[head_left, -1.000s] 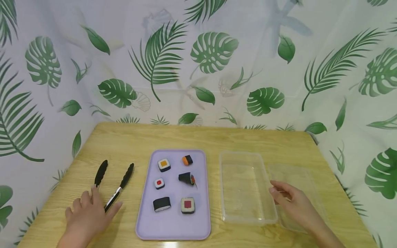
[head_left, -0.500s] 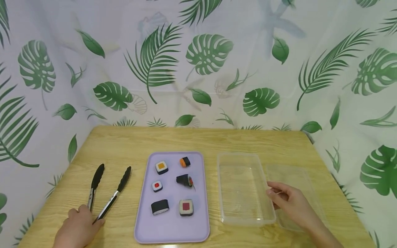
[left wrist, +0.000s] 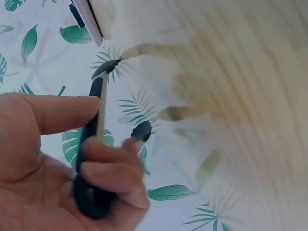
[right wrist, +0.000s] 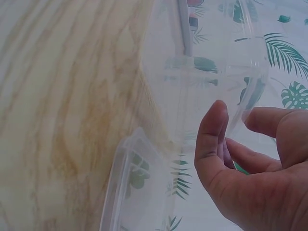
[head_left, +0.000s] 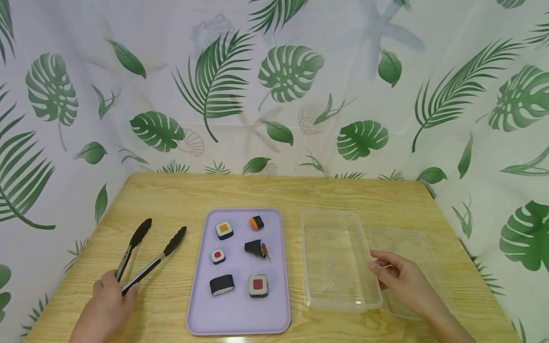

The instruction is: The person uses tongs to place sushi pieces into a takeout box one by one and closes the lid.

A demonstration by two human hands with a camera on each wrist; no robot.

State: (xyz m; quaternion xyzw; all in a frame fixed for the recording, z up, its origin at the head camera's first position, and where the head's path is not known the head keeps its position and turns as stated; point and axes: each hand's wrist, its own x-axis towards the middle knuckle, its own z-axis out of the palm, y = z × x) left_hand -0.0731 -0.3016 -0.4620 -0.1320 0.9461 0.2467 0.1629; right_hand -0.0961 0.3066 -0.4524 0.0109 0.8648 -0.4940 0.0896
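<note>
My left hand [head_left: 103,307] grips the metal tongs [head_left: 147,270] with black tips near the handle end, and their two arms stand spread apart. In the left wrist view the fingers curl round the dark handle [left wrist: 89,132]. My right hand [head_left: 399,278] pinches the right rim of a clear plastic box [head_left: 339,305], thumb and fingers on either side of its edge in the right wrist view. Between the hands lies a lilac tray [head_left: 236,321] bearing several sushi pieces, among them a dark cone-shaped hand roll [head_left: 255,247] and a square roll with a red centre [head_left: 258,285].
A clear lid [head_left: 433,252] lies on the wooden table [head_left: 274,190] to the right of the box, partly behind my right forearm. A white cloth printed with green leaves [head_left: 291,74] hangs behind the table and along its sides.
My left hand went from spread fingers over the tongs to gripping them; their tips have shifted and swung to the right. The right hand keeps its hold on the box.
</note>
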